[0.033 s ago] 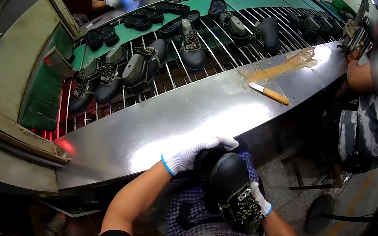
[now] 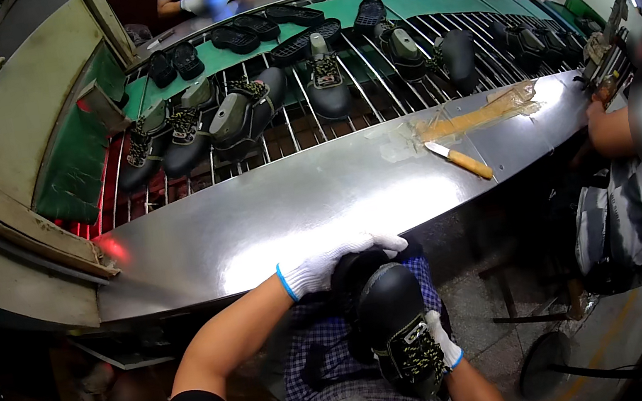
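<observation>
A black shoe (image 2: 391, 307) with yellow-flecked laces rests over my lap, its toe toward the metal ledge. My left hand (image 2: 339, 262), in a white knit glove with a blue cuff, curls over a dark piece (image 2: 349, 284) at the toe end, which looks like a sole; its exact join with the shoe is hidden. Along the shoe's right side, by the laces, my right hand (image 2: 446, 340) grips it in a matching glove, with most of its fingers out of sight beneath. A wooden-handled knife (image 2: 466, 162) lies on the ledge ahead, touched by neither hand.
Beyond the metal ledge (image 2: 169, 250), black laced shoes (image 2: 329, 90) stand on a rack of metal rods (image 2: 289, 134). Several black soles (image 2: 234, 38) lie on a green strip (image 2: 341, 11). Brown tape (image 2: 480, 115) covers part of the ledge. Co-workers sit across and at right; a stool (image 2: 544, 362) stands lower right.
</observation>
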The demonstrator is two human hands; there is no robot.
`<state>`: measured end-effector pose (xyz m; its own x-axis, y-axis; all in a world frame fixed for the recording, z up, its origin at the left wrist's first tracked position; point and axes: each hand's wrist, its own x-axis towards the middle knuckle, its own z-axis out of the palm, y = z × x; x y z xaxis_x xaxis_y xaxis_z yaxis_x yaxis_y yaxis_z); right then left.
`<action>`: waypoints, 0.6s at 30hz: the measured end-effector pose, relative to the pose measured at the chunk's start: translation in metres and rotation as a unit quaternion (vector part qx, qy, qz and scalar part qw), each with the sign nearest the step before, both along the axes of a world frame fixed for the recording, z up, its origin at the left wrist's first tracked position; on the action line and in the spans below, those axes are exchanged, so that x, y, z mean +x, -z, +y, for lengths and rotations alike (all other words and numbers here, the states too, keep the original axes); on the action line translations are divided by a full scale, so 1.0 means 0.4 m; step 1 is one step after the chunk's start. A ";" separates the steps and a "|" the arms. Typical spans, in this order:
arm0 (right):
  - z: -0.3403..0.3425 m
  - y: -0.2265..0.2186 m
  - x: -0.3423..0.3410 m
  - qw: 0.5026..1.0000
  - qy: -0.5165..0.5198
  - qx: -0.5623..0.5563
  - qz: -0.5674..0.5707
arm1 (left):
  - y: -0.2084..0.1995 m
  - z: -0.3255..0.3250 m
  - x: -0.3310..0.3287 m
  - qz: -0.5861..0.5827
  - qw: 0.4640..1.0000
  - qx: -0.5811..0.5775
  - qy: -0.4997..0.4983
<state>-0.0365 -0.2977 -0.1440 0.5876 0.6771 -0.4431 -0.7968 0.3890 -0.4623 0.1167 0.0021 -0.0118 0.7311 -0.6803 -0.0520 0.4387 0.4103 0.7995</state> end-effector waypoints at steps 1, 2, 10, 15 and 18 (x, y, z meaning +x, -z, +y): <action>0.001 0.005 0.003 1.000 -0.006 -0.029 -0.003 | -0.013 -0.004 -0.012 0.034 0.999 0.005 -0.015; 0.012 -0.057 0.017 0.998 -0.015 -0.062 -0.003 | -0.023 -0.008 -0.026 0.073 0.997 0.006 -0.031; 0.024 -0.036 -0.028 0.993 -0.016 -0.111 0.025 | -0.036 0.003 -0.067 0.075 0.994 0.020 -0.083; 0.022 -0.041 -0.019 0.994 -0.025 -0.106 0.019 | -0.017 0.004 -0.066 0.039 0.996 0.024 -0.075; 0.023 -0.048 -0.020 0.992 -0.021 -0.123 0.030 | -0.015 -0.001 -0.058 0.025 0.997 0.033 -0.059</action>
<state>-0.0445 -0.2884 -0.1250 0.5283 0.5681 -0.6310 -0.8391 0.2355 -0.4904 0.0935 0.0019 -0.0059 0.8017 -0.5829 -0.1325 0.4308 0.4097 0.8041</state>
